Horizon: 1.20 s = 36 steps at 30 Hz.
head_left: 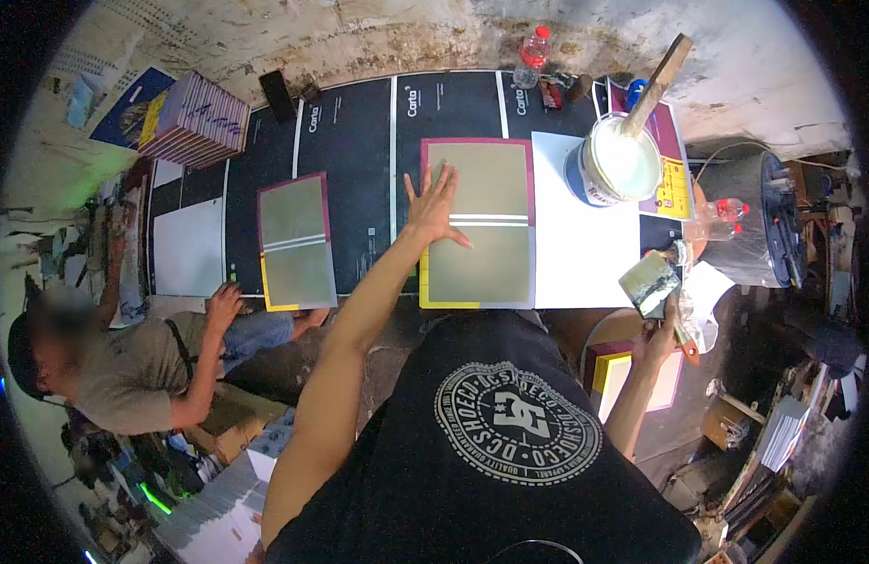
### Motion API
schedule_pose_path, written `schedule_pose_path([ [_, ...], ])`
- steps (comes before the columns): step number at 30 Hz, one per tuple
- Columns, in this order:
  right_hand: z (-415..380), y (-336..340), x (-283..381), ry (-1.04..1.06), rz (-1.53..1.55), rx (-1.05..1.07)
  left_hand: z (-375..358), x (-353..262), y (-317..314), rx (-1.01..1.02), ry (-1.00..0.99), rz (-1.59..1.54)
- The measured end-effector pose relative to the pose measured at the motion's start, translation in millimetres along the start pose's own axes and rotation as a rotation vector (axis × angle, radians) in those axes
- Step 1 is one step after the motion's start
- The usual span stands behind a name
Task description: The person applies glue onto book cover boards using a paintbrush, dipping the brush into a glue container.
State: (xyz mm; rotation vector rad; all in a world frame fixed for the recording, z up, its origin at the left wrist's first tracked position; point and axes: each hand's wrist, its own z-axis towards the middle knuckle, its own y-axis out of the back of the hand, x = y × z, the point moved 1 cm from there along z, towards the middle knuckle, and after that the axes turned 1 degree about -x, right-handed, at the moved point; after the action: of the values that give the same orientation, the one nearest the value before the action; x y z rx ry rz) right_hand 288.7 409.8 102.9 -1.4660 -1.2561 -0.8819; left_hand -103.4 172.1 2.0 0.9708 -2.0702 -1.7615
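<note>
My left hand (434, 209) lies with fingers spread on a book cover (481, 268), a grey-board sheet with maroon and yellow edges and two white strips across its middle. At the right, beyond the table's near edge, my right hand (656, 336) is closed around a wide brush (649, 284) with pale, coated bristles and a reddish handle end. White paper (571, 268) lies between the cover and the brush. Behind it stands a tub (594, 179) of whitish paste, with a wooden stick (658, 86) leaning in it.
A second cover (296, 263) lies to the left, near a seated person's hand (225, 303). Stacked books (197, 117) stand at the far left. A red-capped bottle (533, 56) is by the wall. More covers (615, 371) sit low at the right, below a dark drum (744, 216).
</note>
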Motion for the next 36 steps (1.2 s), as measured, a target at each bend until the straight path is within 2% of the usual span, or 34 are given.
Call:
schedule_pose_path([
  [3,39,12,1,-0.013,0.009,0.025,-3,-11,4,0.014,0.035,0.046],
  [5,57,-6,13,-0.013,0.030,0.002,-6,-22,10,0.016,0.067,0.100],
  [9,95,-37,29,-0.045,0.098,0.157,-6,-36,16,0.009,0.083,0.180],
  [12,124,-48,25,0.000,0.189,0.211,-2,-29,-3,-0.049,0.051,0.206],
  [14,148,-43,18,0.023,0.190,0.313,0,-37,8,0.061,0.066,0.224],
  [18,165,-36,12,-0.020,0.253,0.262,11,-75,53,0.150,0.166,0.196],
  [20,174,-15,3,-0.019,0.252,0.268,48,-86,34,-0.132,0.199,0.009],
  [21,165,-21,11,-0.023,0.253,0.199,69,-95,24,-0.272,0.220,-0.098],
  [25,154,-4,21,-0.119,0.274,0.042,139,-143,19,-0.210,0.276,-0.051],
  [27,152,23,26,-0.085,0.299,0.071,164,-145,7,-0.148,0.310,0.066],
  [30,128,35,46,-0.027,0.249,-0.051,179,-148,23,0.051,0.380,0.034],
  [32,133,58,39,0.036,0.238,-0.062,180,-151,19,0.002,0.393,0.002],
  [35,136,63,37,-0.006,0.220,-0.126,191,-149,11,-0.035,0.435,-0.028],
  [36,146,75,29,-0.021,0.238,-0.056,192,-148,10,-0.039,0.456,-0.038],
])
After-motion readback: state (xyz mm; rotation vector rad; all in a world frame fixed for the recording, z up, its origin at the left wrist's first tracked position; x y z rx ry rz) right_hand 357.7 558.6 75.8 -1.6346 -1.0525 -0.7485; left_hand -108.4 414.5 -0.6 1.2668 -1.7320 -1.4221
